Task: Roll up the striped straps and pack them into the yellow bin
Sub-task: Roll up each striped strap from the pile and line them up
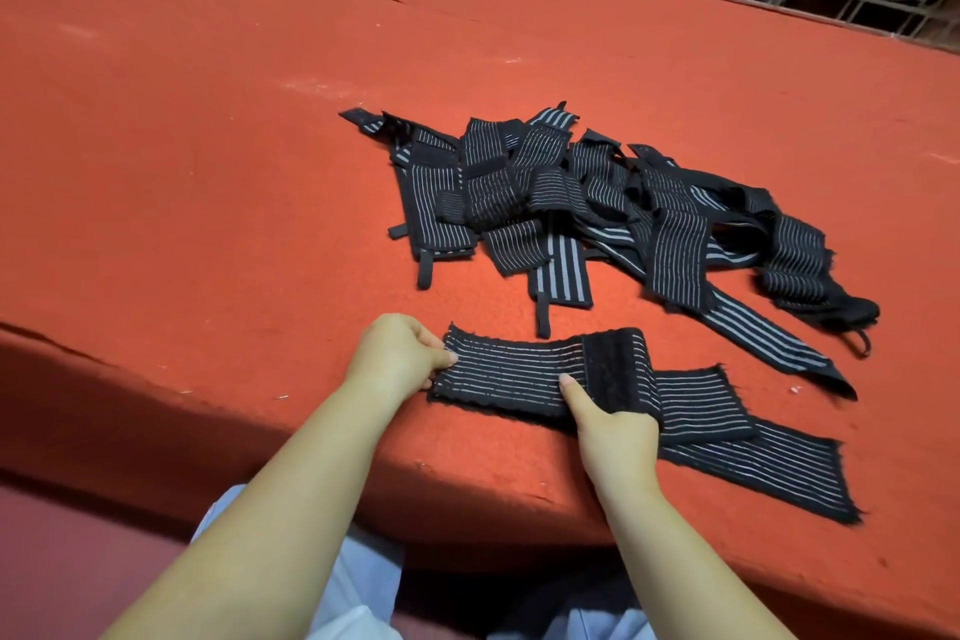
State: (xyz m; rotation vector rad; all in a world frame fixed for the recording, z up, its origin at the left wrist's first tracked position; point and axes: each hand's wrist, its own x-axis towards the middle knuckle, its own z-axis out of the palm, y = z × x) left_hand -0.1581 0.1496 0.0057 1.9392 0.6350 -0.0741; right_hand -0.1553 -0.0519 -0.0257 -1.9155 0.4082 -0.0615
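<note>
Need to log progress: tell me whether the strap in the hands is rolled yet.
Not rolled: the strap lies flat on the red surface, left hand pinching its end.

Both bare forearms are reaching up from the bottom of the frame toward the lower centre. Left hand point(397, 353) is sitting knuckles-up, fingers curled, pinching the left end of a strap point(506, 374). Right hand point(613, 431) is lying just right of it, index finger extended and pressing the strap's middle, other fingers tucked under.
</note>
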